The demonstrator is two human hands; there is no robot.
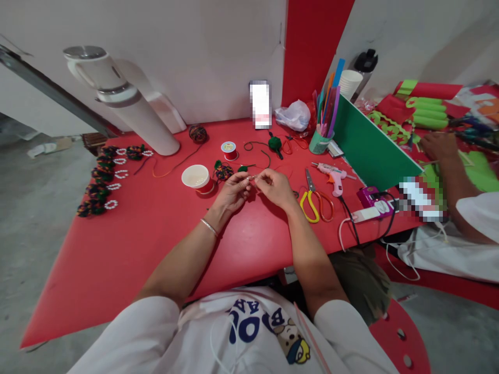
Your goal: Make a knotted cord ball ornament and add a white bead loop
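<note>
Over the red table [156,249], my left hand [234,191] and my right hand [276,188] meet fingertip to fingertip. Both are closed in a pinch around something small and pale, too tiny to make out. Just left of my left hand stands a white paper cup [206,189] with small pale beads inside. Behind that hand lies a multicoloured yarn piece [223,172] with green ends. A spool of red thread [230,154] stands farther back. To the right of my right hand are yellow-handled scissors [310,205].
At the left lie several dark yarn pieces [102,174] with white bead loops. A large tumbler [136,117], a yarn ball [198,134] and a propped phone [260,106] stand behind. A pink glue gun [336,182] and a green divider [374,148] are right; beyond is a co-worker's hand [438,145].
</note>
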